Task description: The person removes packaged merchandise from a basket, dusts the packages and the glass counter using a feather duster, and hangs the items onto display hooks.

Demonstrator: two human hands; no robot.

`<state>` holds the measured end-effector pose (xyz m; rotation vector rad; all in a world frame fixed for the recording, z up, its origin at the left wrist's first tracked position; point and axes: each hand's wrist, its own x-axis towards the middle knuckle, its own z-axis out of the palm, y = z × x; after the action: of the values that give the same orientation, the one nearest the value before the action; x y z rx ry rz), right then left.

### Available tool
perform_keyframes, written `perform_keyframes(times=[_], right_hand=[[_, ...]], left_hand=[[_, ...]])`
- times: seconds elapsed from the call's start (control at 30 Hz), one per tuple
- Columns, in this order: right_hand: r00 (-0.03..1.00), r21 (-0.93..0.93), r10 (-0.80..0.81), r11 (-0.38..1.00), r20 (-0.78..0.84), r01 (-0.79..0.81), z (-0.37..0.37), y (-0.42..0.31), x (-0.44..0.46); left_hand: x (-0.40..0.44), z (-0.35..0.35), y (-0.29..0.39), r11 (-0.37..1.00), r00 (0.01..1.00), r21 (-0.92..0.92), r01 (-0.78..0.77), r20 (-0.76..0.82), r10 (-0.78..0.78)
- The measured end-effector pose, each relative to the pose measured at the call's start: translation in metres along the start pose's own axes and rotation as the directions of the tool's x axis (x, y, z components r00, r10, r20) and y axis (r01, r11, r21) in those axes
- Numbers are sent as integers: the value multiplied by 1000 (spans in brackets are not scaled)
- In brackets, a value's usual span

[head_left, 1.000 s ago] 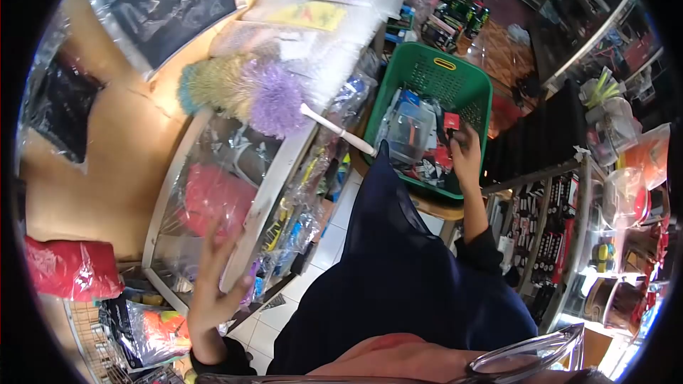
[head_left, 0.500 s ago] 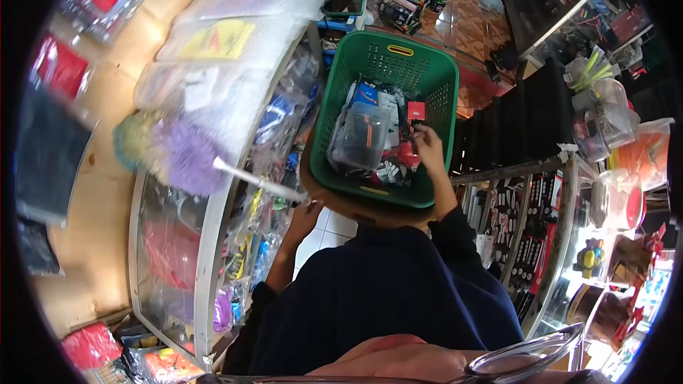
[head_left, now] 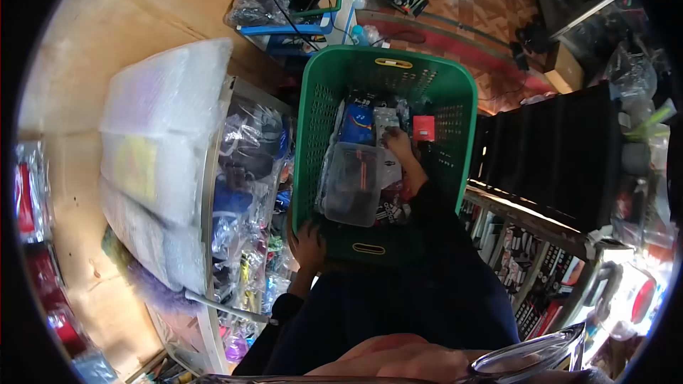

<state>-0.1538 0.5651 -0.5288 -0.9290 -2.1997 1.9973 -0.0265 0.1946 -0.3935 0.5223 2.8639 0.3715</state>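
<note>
Rests a loosely spread left hand [head_left: 309,249] at the green basket's [head_left: 356,71] near left corner, seemingly for steadiness, with right hand [head_left: 399,145] over a pale packet [head_left: 386,116], grip impossible to tell, beside a clear container [head_left: 352,185] toward the left edge.

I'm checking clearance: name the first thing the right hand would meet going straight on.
Probably the grey packet, just ahead of the right hand; depth is unclear, they may be touching.

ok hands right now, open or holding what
Left hand: at the near left corner of the green basket; grip can't be told.
Right hand: inside the basket, at a pale packet; grip can't be told.
</note>
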Motion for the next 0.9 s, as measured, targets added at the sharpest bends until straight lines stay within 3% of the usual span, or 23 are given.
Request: perform_keyframes(times=[0.1,0.17,0.2,0.33,0.4,0.47,0.53,0.6,0.9], right_hand=[[988,46,150,988,-30,-149,23,-2,23],[995,-183,94,978,-46,-101,42,18,49],[990,-208,136,970,42,-125,43,9,48],[967,-257,254,934,-9,-248,55,17,70],[926,-6,342,938,162,-346,49,22,72],[948,-81,303,952,100,-295,58,27,76],[961,-168,273,950,45,-263,63,39,75],[915,-7,393,919,93,-394,63,45,81],[884,347,387,817,262,-460,33,14,69]], left_hand=[[4,-13,11,994,998,87,-59,-13,60],[8,-16,15,1000,999,-7,12,-35,-12],[8,-14,13,1000,999,-3,17,-35,-17],[6,-7,8,972,993,-208,112,0,-114],[8,-8,7,946,983,-269,181,52,-173],[13,-10,9,987,999,-156,41,-22,-45],[18,-16,12,984,999,-176,40,-3,-41],[14,-14,11,977,999,-206,46,6,-46],[9,-10,-2,975,997,-210,67,41,-60]])
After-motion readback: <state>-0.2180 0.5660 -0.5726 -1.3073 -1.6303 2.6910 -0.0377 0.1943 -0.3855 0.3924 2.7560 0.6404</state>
